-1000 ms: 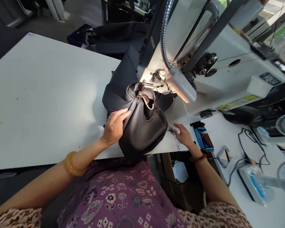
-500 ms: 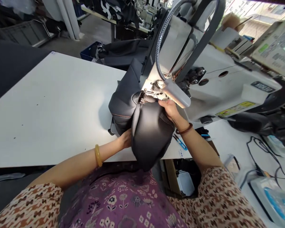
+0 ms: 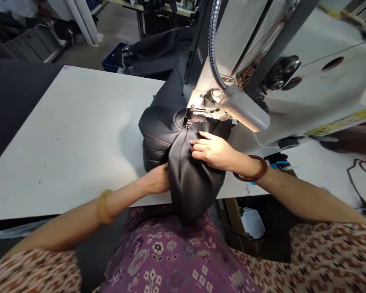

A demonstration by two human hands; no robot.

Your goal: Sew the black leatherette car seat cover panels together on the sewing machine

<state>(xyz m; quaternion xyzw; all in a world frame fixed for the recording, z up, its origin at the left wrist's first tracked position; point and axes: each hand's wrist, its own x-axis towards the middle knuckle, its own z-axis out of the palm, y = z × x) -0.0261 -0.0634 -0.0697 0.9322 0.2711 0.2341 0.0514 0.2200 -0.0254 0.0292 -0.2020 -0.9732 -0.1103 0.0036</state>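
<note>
The white worktop (image 3: 85, 138) is dotted with dark specks (image 3: 40, 182); the black cover (image 3: 180, 167) is laid on it under the sewing machine (image 3: 308, 101), overhanging the front edge.

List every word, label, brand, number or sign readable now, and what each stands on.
None reads with certainty.
Pale lettering on the dark panel of the sewing machine: too blurred.
Yellow label on the machine's body: too blurred.
Blue marking and far-corner mark on the white table: too small.
</note>
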